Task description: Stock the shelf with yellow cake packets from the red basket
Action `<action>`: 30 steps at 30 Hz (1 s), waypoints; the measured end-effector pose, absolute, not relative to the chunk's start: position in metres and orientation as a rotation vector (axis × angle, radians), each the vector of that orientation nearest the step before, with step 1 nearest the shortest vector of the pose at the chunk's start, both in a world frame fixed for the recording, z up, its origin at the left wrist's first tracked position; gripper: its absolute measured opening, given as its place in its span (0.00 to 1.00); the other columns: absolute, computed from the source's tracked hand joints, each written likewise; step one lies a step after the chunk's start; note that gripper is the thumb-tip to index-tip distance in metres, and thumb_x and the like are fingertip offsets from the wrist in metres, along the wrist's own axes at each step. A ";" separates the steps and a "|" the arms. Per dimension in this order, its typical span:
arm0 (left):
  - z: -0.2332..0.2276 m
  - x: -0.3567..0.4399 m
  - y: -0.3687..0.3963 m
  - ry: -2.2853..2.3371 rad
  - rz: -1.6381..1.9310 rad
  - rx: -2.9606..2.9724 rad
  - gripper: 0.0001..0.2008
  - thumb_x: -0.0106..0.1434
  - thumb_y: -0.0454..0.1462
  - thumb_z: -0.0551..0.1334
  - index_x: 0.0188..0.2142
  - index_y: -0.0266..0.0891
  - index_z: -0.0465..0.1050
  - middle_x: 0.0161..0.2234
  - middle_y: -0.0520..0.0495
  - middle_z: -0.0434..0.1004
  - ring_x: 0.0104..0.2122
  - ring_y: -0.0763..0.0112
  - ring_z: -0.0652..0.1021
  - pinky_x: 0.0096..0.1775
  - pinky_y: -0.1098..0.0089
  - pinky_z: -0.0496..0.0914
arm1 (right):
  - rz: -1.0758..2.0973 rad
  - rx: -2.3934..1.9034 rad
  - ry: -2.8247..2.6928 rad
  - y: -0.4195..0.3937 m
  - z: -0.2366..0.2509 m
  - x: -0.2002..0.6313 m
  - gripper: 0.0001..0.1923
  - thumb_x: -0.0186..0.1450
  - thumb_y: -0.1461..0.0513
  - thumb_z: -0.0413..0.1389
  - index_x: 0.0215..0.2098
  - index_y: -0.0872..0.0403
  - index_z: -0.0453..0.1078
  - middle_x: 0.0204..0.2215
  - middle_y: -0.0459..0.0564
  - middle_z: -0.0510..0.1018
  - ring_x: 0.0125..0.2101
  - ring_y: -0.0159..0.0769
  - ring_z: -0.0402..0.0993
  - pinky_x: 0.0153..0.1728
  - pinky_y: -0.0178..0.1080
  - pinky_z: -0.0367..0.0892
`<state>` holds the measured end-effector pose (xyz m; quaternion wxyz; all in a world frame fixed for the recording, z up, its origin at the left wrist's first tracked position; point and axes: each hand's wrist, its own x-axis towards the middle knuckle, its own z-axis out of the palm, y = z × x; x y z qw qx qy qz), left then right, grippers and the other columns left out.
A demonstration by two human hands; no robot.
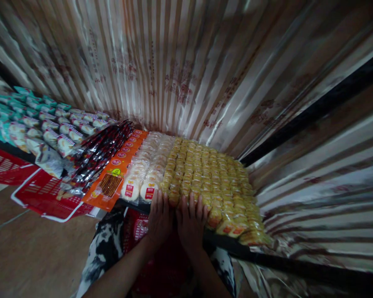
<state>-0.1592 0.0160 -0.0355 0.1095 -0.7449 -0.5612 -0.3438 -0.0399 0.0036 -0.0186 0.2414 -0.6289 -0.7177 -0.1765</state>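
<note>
- Left hand (pixel 159 221) and right hand (pixel 191 225): I see both bare, no gloves, rings or watch.
- Forearms bare up to the frame's bottom edge; I note no sleeves in view.
- Garment (pixel 104 248) below the arms: black-and-white mottled print, loose fabric.

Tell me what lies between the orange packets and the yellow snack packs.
In the head view, rows of round white cakes lie between the orange packets and yellow snack packs.

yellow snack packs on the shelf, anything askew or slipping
Yes: the yellow packs at the front right corner tilt over the shelf edge. Both hands, left hand and right hand, press the front row.
</note>
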 end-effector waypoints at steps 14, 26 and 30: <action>-0.043 -0.158 0.012 -1.595 -1.133 -2.224 0.33 0.64 0.32 0.51 0.64 0.28 0.34 0.64 0.26 0.37 0.63 0.47 0.44 0.55 0.48 0.61 | -0.513 -1.734 -1.977 -0.001 -0.015 -0.038 0.22 0.67 0.58 0.45 0.57 0.57 0.60 0.62 0.65 0.54 0.63 0.52 0.39 0.55 0.61 0.47; -0.031 -0.152 0.010 -1.599 -1.153 -2.239 0.34 0.63 0.36 0.53 0.63 0.27 0.38 0.65 0.26 0.28 0.63 0.41 0.43 0.55 0.42 0.57 | -0.467 -1.582 -2.074 0.034 0.045 -0.036 0.21 0.67 0.63 0.43 0.57 0.59 0.60 0.63 0.62 0.52 0.64 0.48 0.40 0.58 0.56 0.45; -0.033 -0.148 0.012 -1.582 -1.123 -2.177 0.30 0.64 0.32 0.50 0.63 0.28 0.40 0.65 0.28 0.35 0.63 0.48 0.46 0.57 0.47 0.57 | -0.381 -1.525 -2.121 0.051 0.054 -0.040 0.21 0.66 0.64 0.43 0.56 0.60 0.61 0.63 0.61 0.52 0.64 0.46 0.39 0.59 0.56 0.44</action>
